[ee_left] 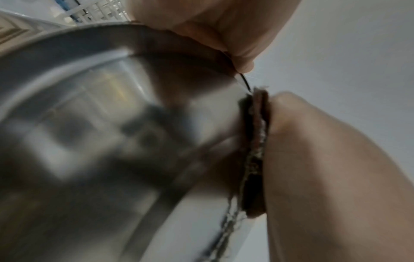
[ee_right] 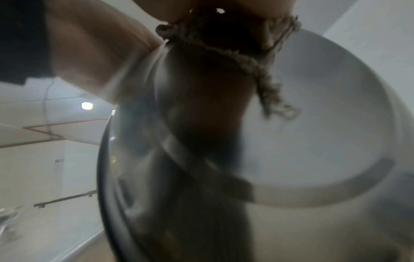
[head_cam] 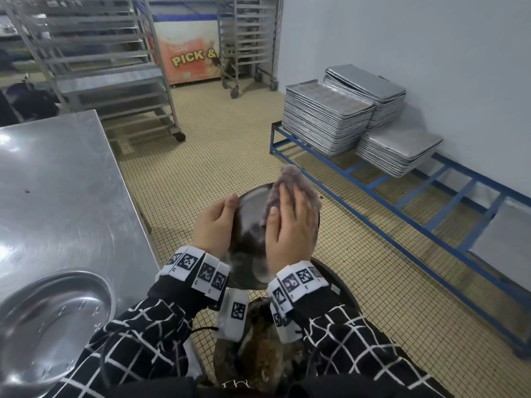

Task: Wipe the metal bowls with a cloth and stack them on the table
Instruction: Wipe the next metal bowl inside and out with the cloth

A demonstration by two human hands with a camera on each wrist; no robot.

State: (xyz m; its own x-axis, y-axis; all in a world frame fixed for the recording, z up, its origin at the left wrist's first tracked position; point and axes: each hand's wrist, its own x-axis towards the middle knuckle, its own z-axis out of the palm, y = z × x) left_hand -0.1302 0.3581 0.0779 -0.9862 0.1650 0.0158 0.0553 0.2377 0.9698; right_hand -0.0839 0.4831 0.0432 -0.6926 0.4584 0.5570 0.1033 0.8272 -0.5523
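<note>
I hold a metal bowl [head_cam: 249,205] tilted in the air in front of me, right of the steel table [head_cam: 57,179]. My left hand [head_cam: 214,228] grips its left rim, thumb on the edge. My right hand [head_cam: 290,222] lies flat on a greyish-purple cloth [head_cam: 298,185] and presses it against the bowl's surface. From the left wrist, the bowl [ee_left: 100,133] fills the picture, with the cloth [ee_left: 257,141] squeezed between it and my right hand [ee_left: 336,177]. The right wrist view is blurred, showing the bowl [ee_right: 325,124] and the cloth's frayed edge [ee_right: 246,62]. A second metal bowl [head_cam: 54,320] rests on the table's near corner.
A dark round tub [head_cam: 342,282] with brown contents [head_cam: 264,349] stands on the tiled floor under my hands. Stacks of baking trays [head_cam: 327,122] sit on a low blue rack [head_cam: 402,214] along the right wall. Wheeled tray trolleys [head_cam: 115,70] and a chest freezer [head_cam: 189,58] stand behind.
</note>
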